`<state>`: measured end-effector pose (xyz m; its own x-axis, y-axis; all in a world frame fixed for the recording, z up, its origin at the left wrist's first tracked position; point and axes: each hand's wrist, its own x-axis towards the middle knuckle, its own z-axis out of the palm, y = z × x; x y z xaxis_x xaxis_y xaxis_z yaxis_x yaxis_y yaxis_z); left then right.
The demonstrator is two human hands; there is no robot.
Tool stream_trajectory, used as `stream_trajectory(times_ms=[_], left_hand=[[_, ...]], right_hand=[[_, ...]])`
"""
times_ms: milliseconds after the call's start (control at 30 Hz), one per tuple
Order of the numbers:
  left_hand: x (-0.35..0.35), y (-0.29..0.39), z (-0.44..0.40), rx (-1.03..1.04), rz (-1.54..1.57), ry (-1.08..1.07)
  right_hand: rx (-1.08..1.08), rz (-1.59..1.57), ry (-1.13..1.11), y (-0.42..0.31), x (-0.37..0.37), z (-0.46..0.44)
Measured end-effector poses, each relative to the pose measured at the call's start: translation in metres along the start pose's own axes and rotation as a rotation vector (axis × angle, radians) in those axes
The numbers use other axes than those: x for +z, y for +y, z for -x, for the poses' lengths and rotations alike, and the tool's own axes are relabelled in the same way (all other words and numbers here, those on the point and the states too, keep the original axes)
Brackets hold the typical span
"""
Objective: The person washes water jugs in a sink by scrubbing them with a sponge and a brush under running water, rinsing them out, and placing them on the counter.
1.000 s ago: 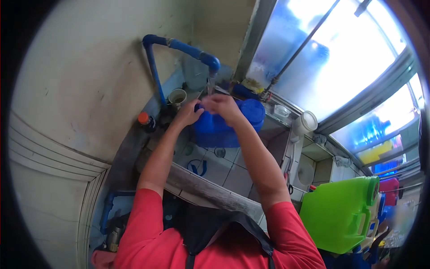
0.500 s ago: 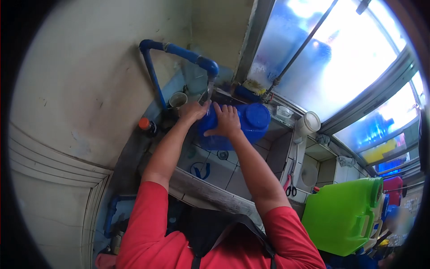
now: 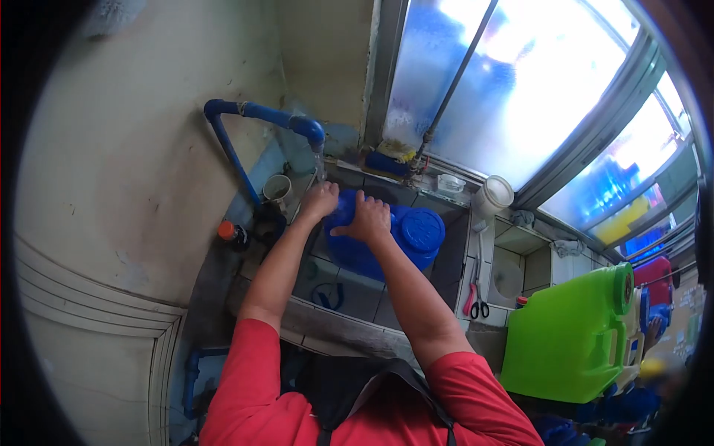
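Blue jug (image 3: 353, 256) sits below the tap (image 3: 268, 113). Right hand (image 3: 367, 217) has fingers spread on it; left hand (image 3: 320, 201) curls under the tap, can't tell if it's gripping anything.

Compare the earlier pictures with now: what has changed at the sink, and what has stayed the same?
The blue jug has shifted away from the tap, toward the person. The right hand, earlier close beside the left hand, now rests spread on the jug's top. The tap still runs; the orange-capped bottle and green container stay in place.
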<state>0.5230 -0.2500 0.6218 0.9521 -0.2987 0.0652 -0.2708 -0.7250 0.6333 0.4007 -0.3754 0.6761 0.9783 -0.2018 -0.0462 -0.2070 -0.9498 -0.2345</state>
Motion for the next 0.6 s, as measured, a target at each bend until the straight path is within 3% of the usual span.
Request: stream_trajectory(times_ms=[67,167,233,267,333,367,433,467,533,600], left_hand=[[-0.012,0.003,0.0,-0.069,-0.092,0.041],[-0.037,0.012,0.003,-0.125,0.166,-0.061],[-0.038,0.017,0.012,-0.154,0.699,-0.115],[-0.031,0.009,0.012,-0.151,0.698,-0.12],[-0.011,-0.005,0.012,0.121,0.637,0.022],[-0.003,-0.009,0.011,0.121,0.64,0.016],[0.01,-0.007,0.012,0.187,0.17,0.217],[0.012,-0.008,0.017,0.188,0.174,0.209],[0.014,-0.012,0.027,0.482,0.247,0.154],[0.013,-0.015,0.027,0.487,0.314,0.109]], right_hand=[[-0.039,-0.013,-0.01,0.001,0.0,0.002],[-0.076,-0.004,0.028,0.005,0.004,0.001],[-0.06,-0.003,0.02,0.004,0.002,0.0],[-0.045,-0.005,0.005,0.003,0.002,0.0],[-0.039,0.006,0.021,0.002,0.003,0.0],[-0.04,0.019,0.036,0.002,0.004,0.0],[-0.038,0.013,0.046,0.003,0.007,0.0],[-0.043,0.003,0.057,0.003,0.008,0.0],[-0.04,0.014,0.081,0.002,0.01,0.002],[-0.034,0.021,0.098,-0.001,0.01,0.005]])
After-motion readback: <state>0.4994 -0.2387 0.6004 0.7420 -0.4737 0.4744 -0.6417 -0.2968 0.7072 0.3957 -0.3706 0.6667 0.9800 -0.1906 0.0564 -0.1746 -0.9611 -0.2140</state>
